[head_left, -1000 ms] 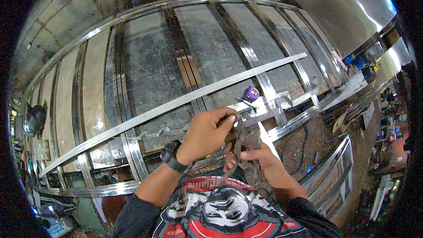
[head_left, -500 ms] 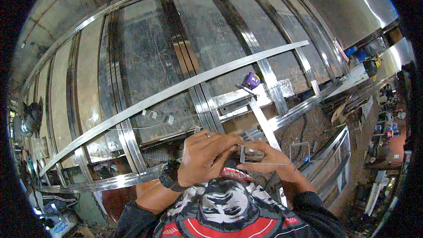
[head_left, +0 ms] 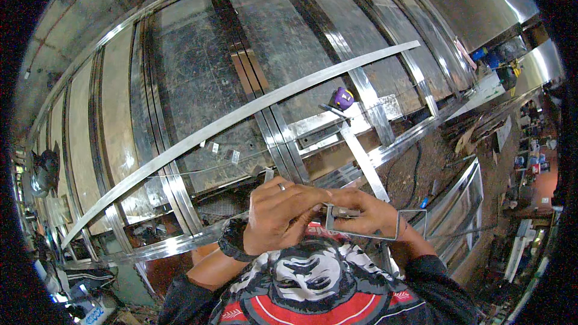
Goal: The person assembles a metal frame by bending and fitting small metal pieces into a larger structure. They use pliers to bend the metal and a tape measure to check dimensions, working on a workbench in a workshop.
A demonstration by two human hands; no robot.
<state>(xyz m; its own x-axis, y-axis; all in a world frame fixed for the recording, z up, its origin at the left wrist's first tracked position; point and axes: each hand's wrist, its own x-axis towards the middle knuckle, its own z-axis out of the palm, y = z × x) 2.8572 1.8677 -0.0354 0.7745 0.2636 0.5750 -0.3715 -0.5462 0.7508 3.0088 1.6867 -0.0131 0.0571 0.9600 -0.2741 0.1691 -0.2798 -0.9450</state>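
Holding a bent metal bracket between both hands, close to the chest

Head view, only view available.

Left hand (head_left: 278, 216): sits at about 7 o'clock from picture centre, back of the hand up, ring on one finger, dark watch (head_left: 236, 241) at the wrist. Its fingers (head_left: 304, 195) are curled and pressed together, their tips reaching toward 3 o'clock onto the near end of a small metal bracket (head_left: 361, 225). Exact contact is hidden under the knuckles; it looks like a pinch on the bracket's left upright.

Right hand (head_left: 367, 213): at about 5 o'clock from centre, just beside the left, the two touching at the fingertips. Its fingers are wrapped over the bracket's upper part; cannot tell how tightly they close.

Bracket: thin bright strip bent into an open rectangular outline. Long axis runs roughly 9-to-3 o'clock, slightly lower toward the right. Left corner lies between the two hands; the free right end sticks out past the right wrist toward 3 o'clock. The right hand covers more of it; the left meets only its left end.

Surroundings: beyond the hands, toward 12 o'clock, lies a large frame of metal channels (head_left: 283, 138) with one long strip (head_left: 241, 117) laid diagonally across it, from 8 to 2 o'clock. A purple tape measure (head_left: 344, 97) rests on the frame at about 1 o'clock from the hands, well apart from them. A black cable (head_left: 415, 171) trails on the floor at 3 o'clock.
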